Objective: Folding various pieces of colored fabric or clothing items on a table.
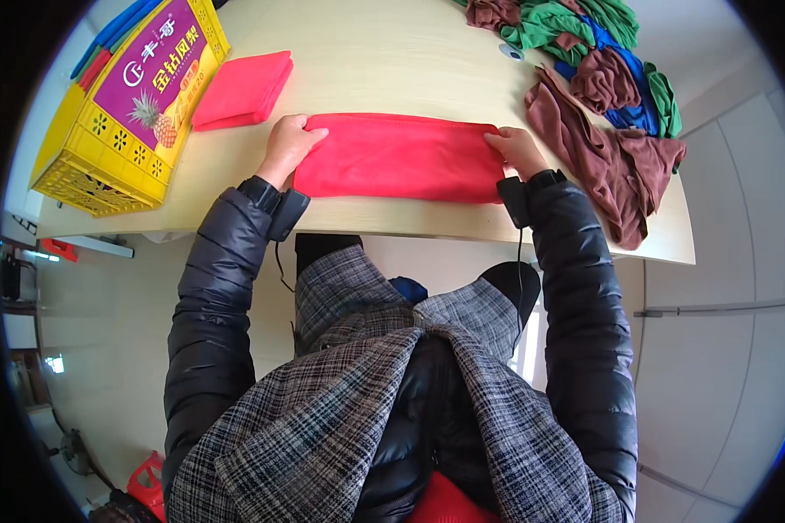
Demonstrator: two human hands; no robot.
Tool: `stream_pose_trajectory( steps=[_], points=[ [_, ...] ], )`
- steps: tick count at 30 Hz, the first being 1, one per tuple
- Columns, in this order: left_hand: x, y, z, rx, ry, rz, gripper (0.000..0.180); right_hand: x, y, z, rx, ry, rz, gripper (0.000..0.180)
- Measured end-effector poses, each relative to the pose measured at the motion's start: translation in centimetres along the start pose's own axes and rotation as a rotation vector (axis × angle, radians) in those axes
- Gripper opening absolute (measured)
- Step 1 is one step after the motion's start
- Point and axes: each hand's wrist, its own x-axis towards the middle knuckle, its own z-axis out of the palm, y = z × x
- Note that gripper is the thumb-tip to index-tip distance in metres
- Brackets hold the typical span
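A red cloth (397,159), folded into a long strip, stretches between my two hands over the near part of the table. My left hand (290,146) grips its left end, thumb on top and fingers out of sight beneath. At the opposite end my right hand (516,150) pinches the upper corner, also with the thumb on top. The strip looks flat and fairly taut. Just beyond my left hand lies a second red cloth (242,90), folded into a compact rectangle.
A yellow plastic crate (105,179) with a purple pineapple label stands at the table's left, with blue, green and red cloths inside. Brown (597,157), green (545,26) and blue cloths lie crumpled at the right. The pale wooden table (392,70) ends just before my body.
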Motion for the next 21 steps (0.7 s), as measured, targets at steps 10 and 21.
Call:
stream_pose_trajectory(
  steps=[10,21],
  points=[
    [-5.2,1.1,0.0,0.05,0.146,0.012,0.032,-7.0,0.0,1.7,0.197,-0.045,0.126,0.04],
    [-11.4,4.5,2.5,0.49,0.458,0.031,0.018,-8.8,2.8,7.1,-0.62,0.673,-0.257,0.023]
  ],
)
